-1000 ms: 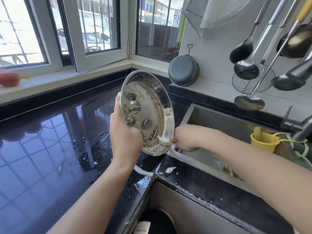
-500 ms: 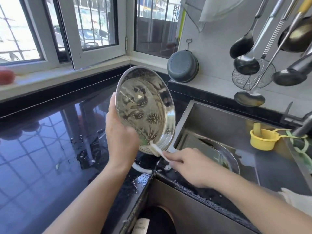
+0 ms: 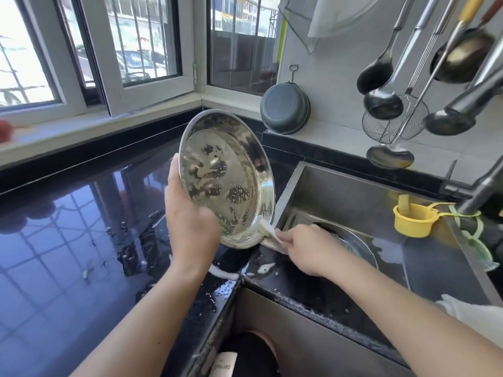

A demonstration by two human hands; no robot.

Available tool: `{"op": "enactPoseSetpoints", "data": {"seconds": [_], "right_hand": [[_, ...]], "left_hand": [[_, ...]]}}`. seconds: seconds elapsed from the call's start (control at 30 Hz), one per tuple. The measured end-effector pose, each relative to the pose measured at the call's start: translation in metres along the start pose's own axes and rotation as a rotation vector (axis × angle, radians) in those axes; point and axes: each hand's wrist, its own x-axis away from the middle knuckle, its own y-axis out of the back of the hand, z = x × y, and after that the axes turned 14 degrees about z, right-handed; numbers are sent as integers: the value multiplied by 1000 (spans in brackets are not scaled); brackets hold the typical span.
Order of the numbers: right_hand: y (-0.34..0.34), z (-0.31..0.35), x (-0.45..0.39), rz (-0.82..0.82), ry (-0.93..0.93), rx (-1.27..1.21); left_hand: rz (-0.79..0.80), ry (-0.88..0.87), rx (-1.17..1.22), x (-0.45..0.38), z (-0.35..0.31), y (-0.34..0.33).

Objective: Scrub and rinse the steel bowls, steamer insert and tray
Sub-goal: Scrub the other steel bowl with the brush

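Note:
My left hand (image 3: 190,221) grips the lower left rim of a round steel tray (image 3: 226,175), held tilted on edge above the black counter, its soapy inside facing me. My right hand (image 3: 307,251) is closed on a pale scrubbing cloth (image 3: 268,229) that touches the tray's lower right rim, just over the corner of the sink (image 3: 353,191). Another steel bowl (image 3: 351,240) lies in the sink bottom, partly hidden behind my right hand.
A glossy wet black counter (image 3: 68,240) spreads to the left, with foam spots near the sink edge. A yellow cup (image 3: 412,220) sits in the sink under the faucet (image 3: 481,191). Ladles and a wire skimmer (image 3: 392,126) hang on the right wall; a dark pan (image 3: 284,107) leans behind.
My right hand moved from the tray's lower rim down toward the counter edge and back up to the rim with the cloth. The tray stays tilted in my left hand.

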Motion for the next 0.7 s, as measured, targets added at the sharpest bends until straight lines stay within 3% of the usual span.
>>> {"op": "enactPoseSetpoints", "data": {"seconds": [0.2, 0.4, 0.6, 0.7], "right_hand": [[-13, 26, 32, 147, 232, -23], [8, -7, 0, 19, 14, 89], [7, 15, 15, 191, 164, 156], [24, 6, -2, 136, 82, 191]], "left_hand": [[-19, 13, -8, -2, 2, 6], [-1, 14, -36, -3, 0, 3], [-12, 13, -46, -4, -3, 8], [-8, 24, -60, -3, -7, 9]]}}
